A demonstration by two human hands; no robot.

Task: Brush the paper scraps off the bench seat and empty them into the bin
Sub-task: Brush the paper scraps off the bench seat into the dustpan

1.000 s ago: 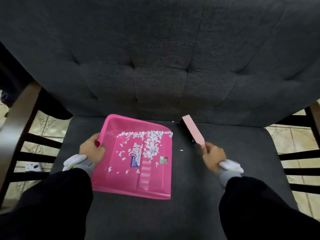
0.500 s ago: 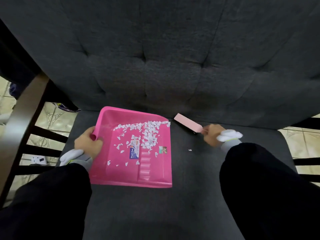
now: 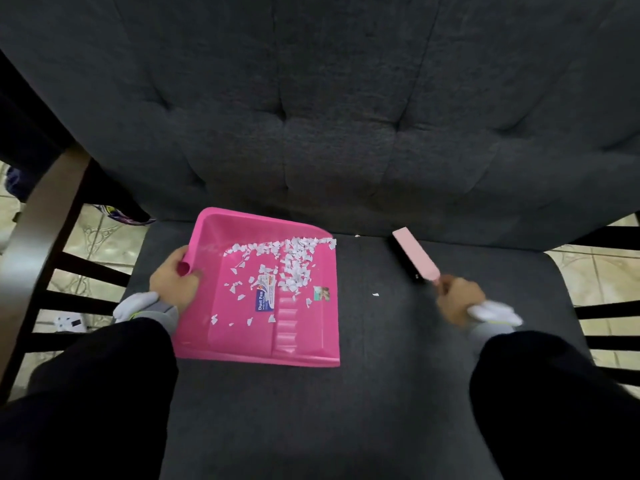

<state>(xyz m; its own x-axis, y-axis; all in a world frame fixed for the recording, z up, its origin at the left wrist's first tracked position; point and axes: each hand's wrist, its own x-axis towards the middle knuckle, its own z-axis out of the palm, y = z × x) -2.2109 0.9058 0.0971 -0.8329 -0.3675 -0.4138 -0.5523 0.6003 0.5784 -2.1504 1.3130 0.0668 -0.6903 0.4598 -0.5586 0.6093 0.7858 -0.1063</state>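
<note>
I saw the bright pink plastic dustpan (image 3: 304, 341) lying flat on the dark grey fabric-padded counter (image 3: 398, 375). Its stubby handle pointed left and its open flat lip pointed right, so that its handle-to-lip axis ran across the view. The small white torn paper scraps (image 3: 294, 268) lay inside the dustpan. Most were heaped in a band along its far wall and toward its right lip, and a few were scattered nearer its front. A blue and white printed label (image 3: 265, 294) was stuck near the dustpan's middle.

To the right of the dustpan, well apart from its lip, was the pale pink flat-backed hand brush (image 3: 415, 256). Its long axis ran diagonally, with the free end pointing away and left toward the tufted dark grey backrest (image 3: 346, 133). Dark bristles showed along its left underside. One stray white scrap (image 3: 375, 294) lay on the counter between the dustpan's lip and the brush.

My left hand (image 3: 175, 284) was left of the dustpan, with its fingers curled tight round the handle stub. My right hand (image 3: 459, 299) was clamped on the brush's near end, knuckles up.

The right hand was smeared by motion, so I could not make out its individual fingers or the handle inside them. Both forearms in black sleeves ran off the bottom edge. The label's small print was unreadable.
</note>
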